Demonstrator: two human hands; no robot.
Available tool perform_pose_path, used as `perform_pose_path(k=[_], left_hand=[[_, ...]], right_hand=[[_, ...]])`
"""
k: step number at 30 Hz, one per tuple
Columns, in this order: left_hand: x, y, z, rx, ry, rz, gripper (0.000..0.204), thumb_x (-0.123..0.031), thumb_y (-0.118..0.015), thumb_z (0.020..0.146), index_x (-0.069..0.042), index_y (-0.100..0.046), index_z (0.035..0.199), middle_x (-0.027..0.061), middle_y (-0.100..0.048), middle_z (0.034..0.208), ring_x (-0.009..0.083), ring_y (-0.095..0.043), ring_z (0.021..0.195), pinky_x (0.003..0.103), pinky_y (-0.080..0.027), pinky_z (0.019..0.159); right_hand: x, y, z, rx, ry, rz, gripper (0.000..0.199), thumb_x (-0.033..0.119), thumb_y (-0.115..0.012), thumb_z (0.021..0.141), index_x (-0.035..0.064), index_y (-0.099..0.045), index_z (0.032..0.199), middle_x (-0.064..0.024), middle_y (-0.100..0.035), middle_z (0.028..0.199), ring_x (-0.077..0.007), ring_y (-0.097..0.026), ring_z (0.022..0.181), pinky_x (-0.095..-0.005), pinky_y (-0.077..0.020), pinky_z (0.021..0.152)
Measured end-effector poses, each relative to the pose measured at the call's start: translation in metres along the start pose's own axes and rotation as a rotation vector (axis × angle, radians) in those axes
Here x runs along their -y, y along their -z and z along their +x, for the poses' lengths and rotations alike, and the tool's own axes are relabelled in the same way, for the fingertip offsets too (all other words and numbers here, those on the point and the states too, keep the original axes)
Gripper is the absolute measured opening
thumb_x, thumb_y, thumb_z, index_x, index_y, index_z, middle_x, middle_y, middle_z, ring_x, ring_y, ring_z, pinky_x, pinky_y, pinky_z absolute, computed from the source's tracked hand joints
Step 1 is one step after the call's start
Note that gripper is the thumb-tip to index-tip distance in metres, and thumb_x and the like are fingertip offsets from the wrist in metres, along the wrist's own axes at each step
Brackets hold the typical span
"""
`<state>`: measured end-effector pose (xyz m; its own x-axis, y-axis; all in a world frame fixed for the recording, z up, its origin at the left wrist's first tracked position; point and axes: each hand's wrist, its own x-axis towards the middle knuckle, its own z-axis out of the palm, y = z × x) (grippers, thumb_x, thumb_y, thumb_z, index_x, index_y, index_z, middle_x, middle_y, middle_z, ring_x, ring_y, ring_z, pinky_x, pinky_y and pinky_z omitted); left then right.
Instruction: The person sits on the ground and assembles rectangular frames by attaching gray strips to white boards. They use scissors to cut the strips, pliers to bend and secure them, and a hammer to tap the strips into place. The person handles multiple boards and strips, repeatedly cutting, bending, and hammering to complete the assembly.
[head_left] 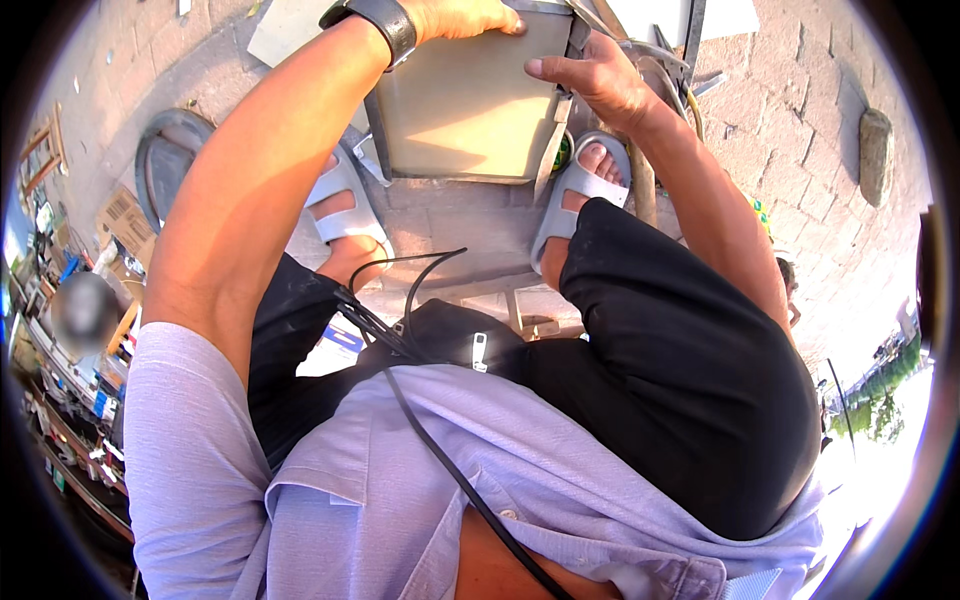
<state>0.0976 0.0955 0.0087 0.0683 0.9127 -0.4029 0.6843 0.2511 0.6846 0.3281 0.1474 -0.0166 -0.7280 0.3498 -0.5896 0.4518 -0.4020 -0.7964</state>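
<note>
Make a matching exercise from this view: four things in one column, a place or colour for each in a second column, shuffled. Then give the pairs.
Things:
1. left hand
2. right hand
3. sandals
4. black cable

Descriptions:
A. pale grey, on the paved ground
B. on the right edge of the metal panel
C. runs across the lilac shirt
D. on the panel's top edge, wristband behind it

Pairs: 1-D, 2-B, 3-A, 4-C

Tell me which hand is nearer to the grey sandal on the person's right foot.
Right. The right hand grips the right edge of the flat metal panel, just above the right grey sandal. The left hand rests on the panel's top edge, farther away.
</note>
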Motion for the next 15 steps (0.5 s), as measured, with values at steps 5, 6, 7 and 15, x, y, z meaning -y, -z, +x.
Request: perform_pose_path(k=[5,6,7,15], left_hand=[[-0.013,0.009,-0.013,0.000,0.030,-0.049,0.031,-0.023,-0.080,0.075,-0.001,-0.076,0.095,0.0251,-0.071,0.084,0.0331,-0.072,0.076,0.042,-0.054,0.070],[-0.015,0.012,-0.016,-0.012,0.012,-0.053,0.031,-0.023,-0.079,0.075,-0.001,-0.076,0.096,0.0251,-0.071,0.084,0.0325,-0.072,0.075,0.042,-0.054,0.070],[-0.017,0.017,-0.017,-0.026,0.002,-0.045,0.028,-0.020,-0.077,0.077,0.001,-0.075,0.096,0.0226,-0.070,0.080,0.0263,-0.070,0.072,0.040,-0.053,0.069],[-0.099,0.125,-0.063,-0.160,-0.116,0.172,0.025,-0.017,-0.076,0.086,0.003,-0.072,0.100,0.0057,-0.067,0.076,0.0103,-0.058,0.073,0.032,-0.051,0.072]], right_hand=[[0.000,-0.012,0.001,-0.158,0.088,-0.171,0.044,0.022,-0.075,0.086,-0.0065,-0.067,0.119,-0.0139,-0.074,0.100,-0.0203,-0.069,0.090,-0.0355,-0.0543,0.085],[0.005,-0.014,-0.001,-0.198,0.082,-0.194,0.043,0.022,-0.074,0.087,-0.0069,-0.068,0.118,-0.0145,-0.075,0.099,-0.0204,-0.069,0.090,-0.0354,-0.0547,0.084],[0.007,-0.013,0.001,-0.190,0.119,-0.174,0.042,0.021,-0.074,0.087,-0.0069,-0.068,0.117,-0.0146,-0.075,0.099,-0.0207,-0.070,0.090,-0.0354,-0.0548,0.084],[0.138,-0.008,0.001,0.013,0.452,-0.209,0.030,0.007,-0.065,0.089,-0.0023,-0.070,0.117,-0.0068,-0.074,0.102,-0.0151,-0.067,0.093,-0.0338,-0.0544,0.085]])
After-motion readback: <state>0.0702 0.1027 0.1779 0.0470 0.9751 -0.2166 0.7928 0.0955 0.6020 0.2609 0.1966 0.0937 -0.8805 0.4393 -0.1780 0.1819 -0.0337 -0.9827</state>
